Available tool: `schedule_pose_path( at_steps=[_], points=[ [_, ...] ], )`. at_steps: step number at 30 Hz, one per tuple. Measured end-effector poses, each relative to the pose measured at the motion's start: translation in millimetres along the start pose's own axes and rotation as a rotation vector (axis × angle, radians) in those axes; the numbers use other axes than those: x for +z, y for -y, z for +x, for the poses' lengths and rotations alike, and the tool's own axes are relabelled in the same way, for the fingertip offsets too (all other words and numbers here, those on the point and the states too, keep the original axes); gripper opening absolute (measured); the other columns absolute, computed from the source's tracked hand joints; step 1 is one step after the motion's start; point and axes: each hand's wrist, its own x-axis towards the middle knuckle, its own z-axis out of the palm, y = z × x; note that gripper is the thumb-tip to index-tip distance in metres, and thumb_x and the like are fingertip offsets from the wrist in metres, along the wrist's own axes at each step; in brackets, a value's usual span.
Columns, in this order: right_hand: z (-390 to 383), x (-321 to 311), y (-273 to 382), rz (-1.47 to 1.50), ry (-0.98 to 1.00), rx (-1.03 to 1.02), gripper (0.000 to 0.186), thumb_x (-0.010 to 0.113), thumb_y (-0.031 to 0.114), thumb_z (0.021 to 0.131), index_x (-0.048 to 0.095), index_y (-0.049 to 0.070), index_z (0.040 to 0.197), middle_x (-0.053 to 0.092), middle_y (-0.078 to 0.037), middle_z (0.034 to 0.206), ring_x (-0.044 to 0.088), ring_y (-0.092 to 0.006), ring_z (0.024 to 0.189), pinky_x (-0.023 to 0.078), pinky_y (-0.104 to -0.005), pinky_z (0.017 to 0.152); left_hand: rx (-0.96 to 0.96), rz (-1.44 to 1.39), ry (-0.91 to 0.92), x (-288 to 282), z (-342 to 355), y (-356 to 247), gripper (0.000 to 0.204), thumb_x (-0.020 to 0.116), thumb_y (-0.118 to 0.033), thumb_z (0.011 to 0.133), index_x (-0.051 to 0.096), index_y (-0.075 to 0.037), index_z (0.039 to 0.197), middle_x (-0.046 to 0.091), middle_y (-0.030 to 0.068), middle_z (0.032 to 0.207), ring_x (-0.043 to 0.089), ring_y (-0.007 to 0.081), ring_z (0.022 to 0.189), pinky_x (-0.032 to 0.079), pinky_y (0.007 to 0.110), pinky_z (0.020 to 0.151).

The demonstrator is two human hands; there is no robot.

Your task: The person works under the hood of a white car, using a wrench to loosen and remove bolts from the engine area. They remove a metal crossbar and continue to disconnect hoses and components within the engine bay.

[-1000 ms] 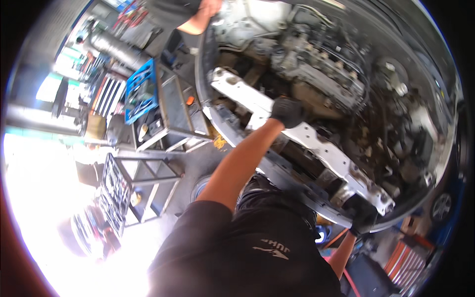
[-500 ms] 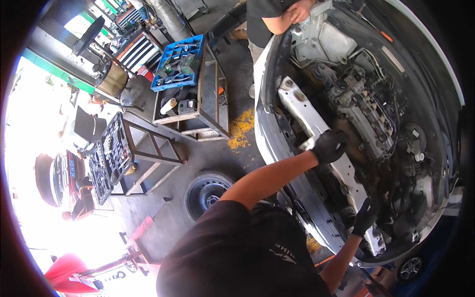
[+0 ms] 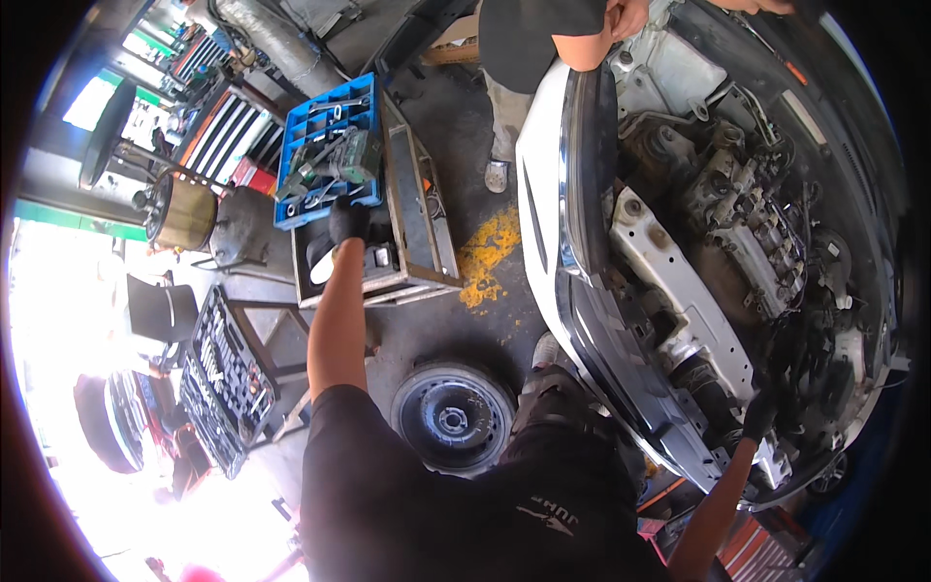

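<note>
My left hand (image 3: 349, 220), in a black glove, reaches over a metal cart at the lower edge of a blue compartment tray (image 3: 288, 184). Its fingers blend into the dark things beneath them. Tools and green power-tool-like pieces (image 3: 351, 157) lie in the tray, and a white bottle-like thing (image 3: 324, 268) is below my wrist. My right hand (image 3: 761, 415), also black-gloved, is at the near end of a silver crossbeam (image 3: 687, 296) lying across the front of a car's engine bay. Those fingers are lost against the dark parts, so I cannot tell their grip.
The exposed engine (image 3: 752, 257) sits beyond the beam. A co-worker's hand (image 3: 628, 17) is at the car's far corner. A steel wheel rim (image 3: 453, 419) lies on the floor by my legs. An open socket set (image 3: 228, 373) rests on a stand at left.
My left hand has left the crossbeam and swung left to the cart with the blue tray. My right hand stays at the beam's near end. The view has turned left.
</note>
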Motion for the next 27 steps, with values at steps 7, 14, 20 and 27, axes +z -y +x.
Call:
schedule_pose_path(
  at_steps=[7,14,20,27],
  points=[
    [-7.3,-55.6,59.1,0.27,-0.053,0.164,0.038,0.04,0.02,0.097,0.052,0.004,0.129,0.057,-0.019,0.128,0.052,-0.0349,0.119,0.04,-0.0406,0.101,-0.013,0.254,0.349,22.9,75.4,39.9,0.056,0.059,-0.018,0.076,0.053,-0.016,0.131,0.051,0.0181,0.134,0.051,0.0351,0.121,0.043,0.042,0.1],
    [25.2,25.0,83.3,0.78,-0.02,0.15,0.035,0.042,0.014,0.095,0.057,0.0,0.124,0.06,-0.019,0.124,0.054,-0.0303,0.118,0.039,-0.0375,0.102,0.484,0.58,0.334,30.2,185.1,191.6,0.045,0.047,-0.02,0.09,0.049,-0.012,0.134,0.055,0.0228,0.125,0.052,0.0385,0.117,0.043,0.044,0.098],
    [-18.2,-14.6,-52.4,-0.085,-0.02,0.071,0.044,0.039,0.024,0.1,0.045,0.003,0.138,0.049,-0.015,0.139,0.046,-0.0271,0.128,0.035,-0.0359,0.106,0.403,0.233,0.386,56.5,98.9,79.0,0.025,0.045,-0.026,0.093,0.064,-0.009,0.092,0.066,0.0189,0.096,0.062,0.0404,0.088,0.049,0.049,0.075],
    [-5.5,8.9,28.2,0.235,-0.173,0.117,0.043,0.039,0.025,0.101,0.047,-0.001,0.134,0.051,-0.021,0.135,0.049,-0.0325,0.124,0.036,-0.0383,0.104,0.97,0.354,-0.504,-101.9,27.0,45.6,0.027,0.064,-0.027,0.083,0.052,-0.008,0.097,0.055,0.0092,0.078,0.057,0.0318,0.064,0.046,0.042,0.048]
  ],
)
